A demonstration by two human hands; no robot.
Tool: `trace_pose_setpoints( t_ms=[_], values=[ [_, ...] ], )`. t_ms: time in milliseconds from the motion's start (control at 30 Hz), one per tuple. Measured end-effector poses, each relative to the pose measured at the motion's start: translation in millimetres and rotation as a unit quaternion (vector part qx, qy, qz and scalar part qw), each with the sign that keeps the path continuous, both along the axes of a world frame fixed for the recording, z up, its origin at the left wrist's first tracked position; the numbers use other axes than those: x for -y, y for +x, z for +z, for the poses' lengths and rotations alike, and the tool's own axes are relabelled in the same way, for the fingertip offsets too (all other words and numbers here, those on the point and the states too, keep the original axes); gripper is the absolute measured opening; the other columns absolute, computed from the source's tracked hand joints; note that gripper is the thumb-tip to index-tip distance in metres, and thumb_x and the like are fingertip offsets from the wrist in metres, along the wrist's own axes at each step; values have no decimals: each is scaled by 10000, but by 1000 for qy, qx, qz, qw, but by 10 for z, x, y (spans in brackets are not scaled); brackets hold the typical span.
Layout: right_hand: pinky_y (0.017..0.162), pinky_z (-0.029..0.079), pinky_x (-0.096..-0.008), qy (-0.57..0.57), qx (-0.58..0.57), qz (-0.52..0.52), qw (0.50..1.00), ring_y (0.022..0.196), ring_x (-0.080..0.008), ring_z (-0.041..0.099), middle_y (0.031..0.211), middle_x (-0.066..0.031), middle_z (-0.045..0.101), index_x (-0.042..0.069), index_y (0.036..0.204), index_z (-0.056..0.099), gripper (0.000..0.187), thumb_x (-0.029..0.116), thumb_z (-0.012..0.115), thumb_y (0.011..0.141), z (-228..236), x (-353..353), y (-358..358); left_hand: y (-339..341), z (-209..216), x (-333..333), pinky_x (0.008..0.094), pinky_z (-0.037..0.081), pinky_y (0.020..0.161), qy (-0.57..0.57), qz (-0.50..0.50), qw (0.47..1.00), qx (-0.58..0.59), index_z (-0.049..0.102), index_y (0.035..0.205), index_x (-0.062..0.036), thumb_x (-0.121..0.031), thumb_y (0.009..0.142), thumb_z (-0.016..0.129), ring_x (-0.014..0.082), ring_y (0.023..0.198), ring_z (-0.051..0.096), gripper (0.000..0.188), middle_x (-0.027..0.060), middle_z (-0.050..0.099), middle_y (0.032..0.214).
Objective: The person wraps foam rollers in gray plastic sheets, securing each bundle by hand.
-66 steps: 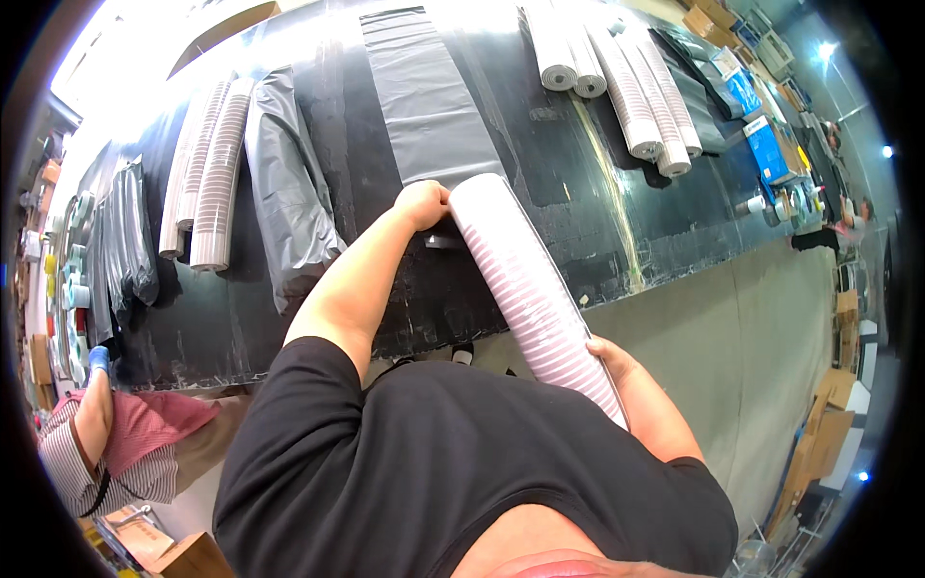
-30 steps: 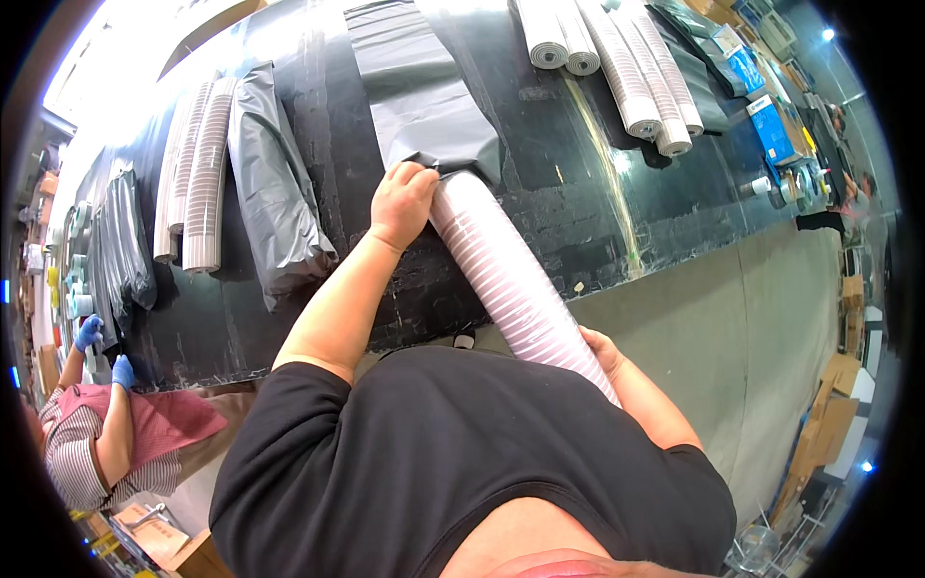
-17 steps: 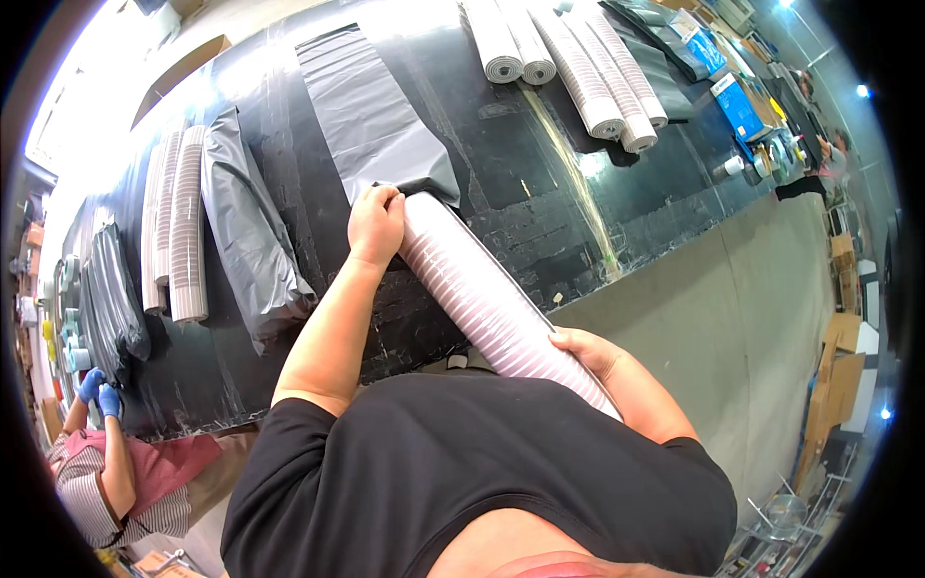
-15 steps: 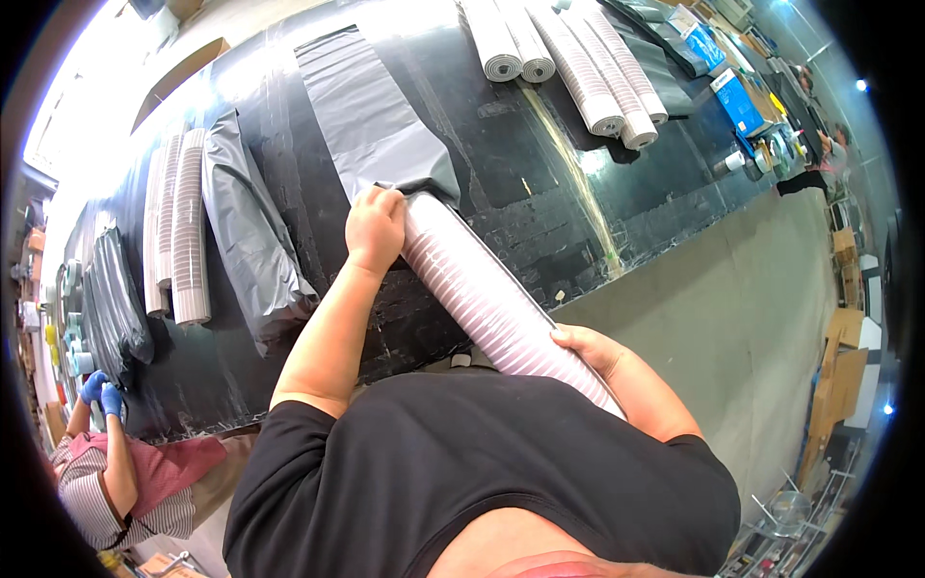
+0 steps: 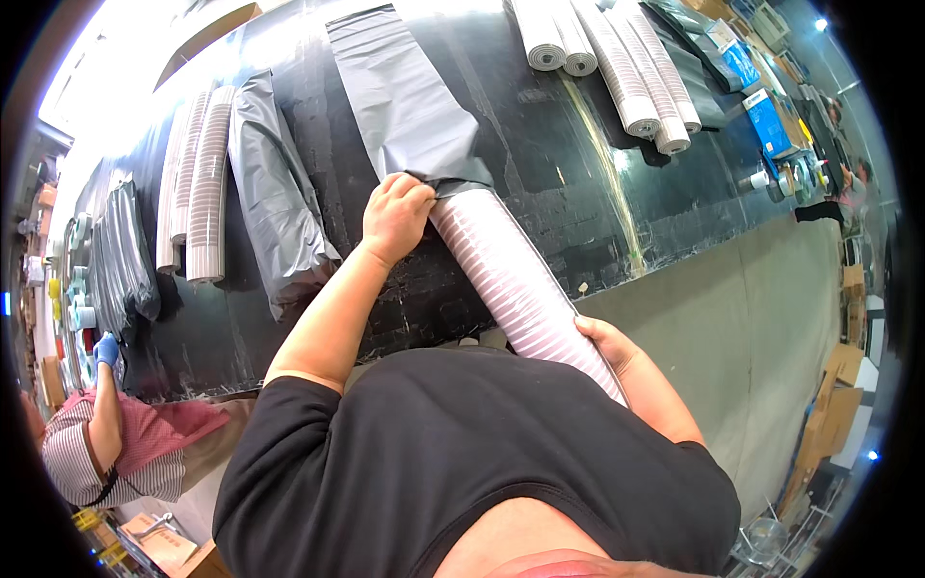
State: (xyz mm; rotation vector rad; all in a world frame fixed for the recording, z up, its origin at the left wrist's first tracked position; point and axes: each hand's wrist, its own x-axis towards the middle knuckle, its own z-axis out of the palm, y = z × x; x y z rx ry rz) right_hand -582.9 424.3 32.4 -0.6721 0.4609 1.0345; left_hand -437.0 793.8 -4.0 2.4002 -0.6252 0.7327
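Note:
A thick roll of pink-and-white striped sheet (image 5: 515, 284), wrapped in shiny film, slants from my body up toward the table. Its far end sits inside the mouth of a long grey plastic bag (image 5: 409, 96), which lies flat on the black table beyond it. My left hand (image 5: 397, 214) is closed on the bag's edge, at the left side of the roll's far end. My right hand (image 5: 609, 345) grips the roll's near right side, thumb on top and the other fingers hidden beneath. The roll's near end is out of sight against my black shirt.
Several striped rolls (image 5: 626, 87) lie at the table's far right, with more rolls (image 5: 206, 193) at left beside a filled grey bag (image 5: 275, 193). Blue boxes (image 5: 768, 123) stand far right. A co-worker's blue-gloved hand (image 5: 106, 349) is at the left table edge.
The bag's mouth now wraps across the whole far end of the roll, where its right side gaped before. My left hand still pinches the edge. The whole view has shifted slightly.

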Motion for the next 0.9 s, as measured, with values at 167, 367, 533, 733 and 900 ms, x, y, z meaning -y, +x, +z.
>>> trace_pose_setpoints(
  t_ms=[167,367,533,733,900],
  values=[
    [1003,500,-426,31,-59,-14,998,1112,-293,647,1261,-221,623,-31,1359,497,594,323,636,903,-219,38,-45,36,-525,48,387,450,944,-311,255,905,-138,598,1151,-20,-289,839,768,324,1092,556,446,183,521,1213],
    [978,516,-417,40,-4,7,999,1075,-288,664,1226,-211,644,-29,1330,528,587,333,651,885,-91,-157,83,253,-319,270,383,426,1015,-683,127,573,-435,417,1363,42,-351,861,766,238,1146,546,727,145,544,1314],
    [949,529,-424,10,24,14,1000,1044,-293,672,1192,-208,661,-38,1277,574,581,360,666,864,-133,-352,383,382,-165,287,434,508,887,-707,51,496,-501,535,1248,26,-364,896,721,242,1066,598,558,143,601,1218],
    [886,547,-412,-19,70,43,996,971,-256,688,1121,-178,690,-42,1223,602,504,356,607,914,-468,-1031,1139,937,30,-152,477,493,969,-721,70,474,-501,553,1250,2,-444,964,581,305,1048,644,531,162,658,1176],
    [1066,393,-451,-574,635,162,490,1245,-381,496,1381,-218,504,-1,1359,503,811,579,663,816,-251,-1697,1542,956,-181,-456,430,522,910,-743,114,497,-435,625,1147,-21,-477,991,518,261,954,668,495,119,694,1073]
  ],
)
